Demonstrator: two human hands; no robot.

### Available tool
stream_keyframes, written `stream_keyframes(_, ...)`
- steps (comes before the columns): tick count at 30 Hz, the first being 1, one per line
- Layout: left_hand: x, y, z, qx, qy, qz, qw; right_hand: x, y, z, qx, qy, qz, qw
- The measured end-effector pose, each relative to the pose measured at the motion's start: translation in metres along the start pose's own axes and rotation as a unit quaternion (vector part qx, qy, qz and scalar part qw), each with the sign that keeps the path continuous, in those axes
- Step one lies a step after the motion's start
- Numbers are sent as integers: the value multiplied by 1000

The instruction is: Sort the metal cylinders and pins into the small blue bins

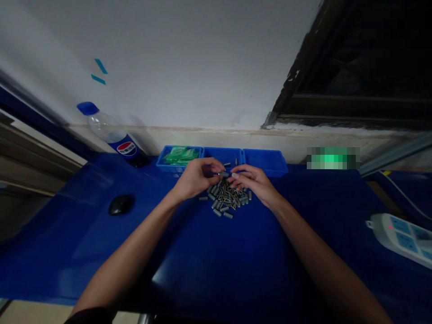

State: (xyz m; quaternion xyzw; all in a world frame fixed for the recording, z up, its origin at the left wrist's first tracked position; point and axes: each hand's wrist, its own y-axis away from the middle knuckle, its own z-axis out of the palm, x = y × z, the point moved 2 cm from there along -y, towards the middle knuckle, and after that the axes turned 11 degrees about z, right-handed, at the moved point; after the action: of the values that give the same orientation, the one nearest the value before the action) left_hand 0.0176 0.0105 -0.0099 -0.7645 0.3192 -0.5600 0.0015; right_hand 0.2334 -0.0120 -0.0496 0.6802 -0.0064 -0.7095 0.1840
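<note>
The left hand [197, 179] appears to pinch a grey cylinder [223, 174] between thumb and fingertips, above the pile and in front of the middle bin [222, 155]. A light, steady hold near one end would suit such a small, smooth-looking part, leaving the other end free. Below lies the pile on the bench [202, 261], thin screws [225, 194] massed in the middle and more cylinders [228, 215] mostly around them; working low over it should keep anything dropped within reach. The right hand [251, 181] has its fingers loosely curled, tips just beside the held cylinder; bracing them against the left would help line up a small piece.

As for what is hard to see, the green packets [181, 155] in the left bin [163, 157] blur together. The left hand's fingers hide part of the held cylinder. Two small pieces show by the middle bin, but whether they lie inside it or in front is unclear. I cannot tell whether the right hand grips anything. Farther right, a pixelated patch [332, 158] masks something, and the power strip [403, 238] is cut off by the edge.
</note>
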Motion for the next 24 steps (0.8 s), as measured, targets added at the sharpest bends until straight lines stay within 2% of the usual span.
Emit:
stream_keyframes(4, -3, 0, 8, 15, 78, -26, 997, 0, 3, 5, -20, -53, 10, 998)
stream_keyframes(10, -3, 0, 13, 5, 115, -30, 993, 5, 1, 7, -4, -62, 12, 998)
stream_keyframes(13, -3, 0, 14, 1, 86, -20, 996, 6, 0, 6, 8, -51, -4, 999)
stream_keyframes(16, -3, 0, 9, -10, 3, 5, 1000, 5, -1, 3, 20, -31, -17, 999)
stream_keyframes(18, -1, 1, 1, -51, -91, 20, 994, 3, -1, 0, 40, -12, -28, 999)
stream_keyframes(20, -1, 4, -9, -138, -192, 17, 972, 0, -1, -3, 70, 2, -41, 997)
stream_keyframes(22, -2, 8, -17, -237, -240, -7, 942, -2, -1, -5, 95, 7, -49, 994)
stream_keyframes(24, -6, 13, -21, -295, -259, -40, 919, -4, -1, -6, 105, 6, -52, 993)
